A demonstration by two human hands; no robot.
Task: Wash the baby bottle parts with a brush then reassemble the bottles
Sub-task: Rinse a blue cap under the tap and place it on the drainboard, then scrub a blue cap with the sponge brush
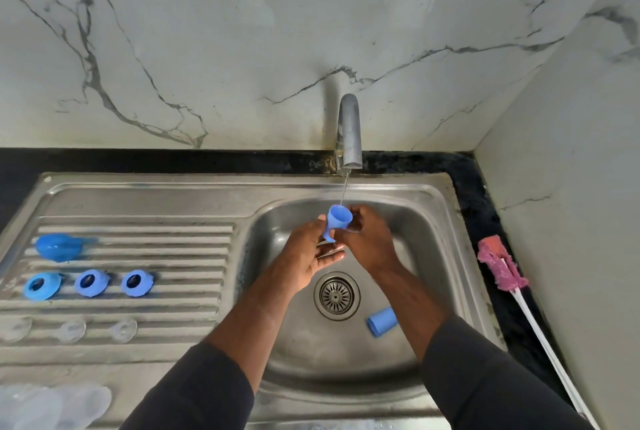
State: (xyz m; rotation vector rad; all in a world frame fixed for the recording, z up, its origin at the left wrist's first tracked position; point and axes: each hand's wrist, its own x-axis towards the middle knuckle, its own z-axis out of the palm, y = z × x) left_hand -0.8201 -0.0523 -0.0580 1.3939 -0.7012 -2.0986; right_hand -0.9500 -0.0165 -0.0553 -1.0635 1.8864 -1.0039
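Sink (437, 194): steel, fills the lower frame; basin (304, 353) right of centre, drainboard (173, 258) to the left.
Tap (349, 131): upper centre, running thinly.
Brush (500, 268): pink head, white handle, lying on the black counter (483, 211) at the right edge.
My right hand (370, 242): centre frame, under the tap, fingers curled round a blue cap (337, 221), whose open end is up.
My left hand (308, 256): just beside it, palm up, fingers straight, thumb against the cap's side.
Bottles (52, 405): clear, blurred, lower left corner; I cannot tell how many.
Lid (59, 247): blue dome, upper left of the drainboard.
Rings (91, 282): three, blue, in a row below the lid.
Second cap (382, 322): blue, on its side in the basin, right of the drain (336, 296).
Nipples (71, 329): three, clear, in a row below the rings.
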